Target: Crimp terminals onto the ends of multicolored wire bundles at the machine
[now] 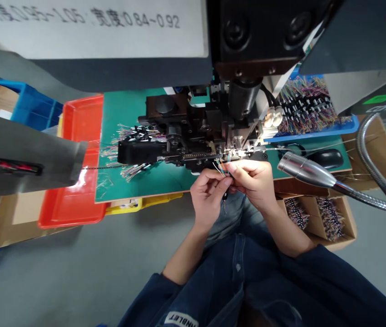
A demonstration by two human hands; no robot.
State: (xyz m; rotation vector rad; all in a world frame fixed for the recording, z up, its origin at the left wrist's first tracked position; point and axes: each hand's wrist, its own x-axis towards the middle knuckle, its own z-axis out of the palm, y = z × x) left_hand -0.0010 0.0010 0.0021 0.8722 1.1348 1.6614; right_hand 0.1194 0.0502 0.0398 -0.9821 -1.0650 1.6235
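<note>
Both hands meet at the front of a black crimping machine (206,122). My left hand (208,195) is closed around a short wire harness (225,196), whose black sleeve and thin wire ends hang below the fingers. Coloured wires (220,168) fan out above the grip toward the machine's lit work point. My right hand (254,181) pinches at one or more of these wires, its fingertips close under the crimping head. Exactly which wire it grips is hidden by the fingers. A terminal strip (102,167) runs in from the left.
Wire harnesses (135,134) lie on the green table (111,190) left of the machine. A blue tray (346,127) at right holds many more. A flexible lamp (298,168) reaches in from the right, above a cardboard box (344,227). Red trays (70,213) stand left.
</note>
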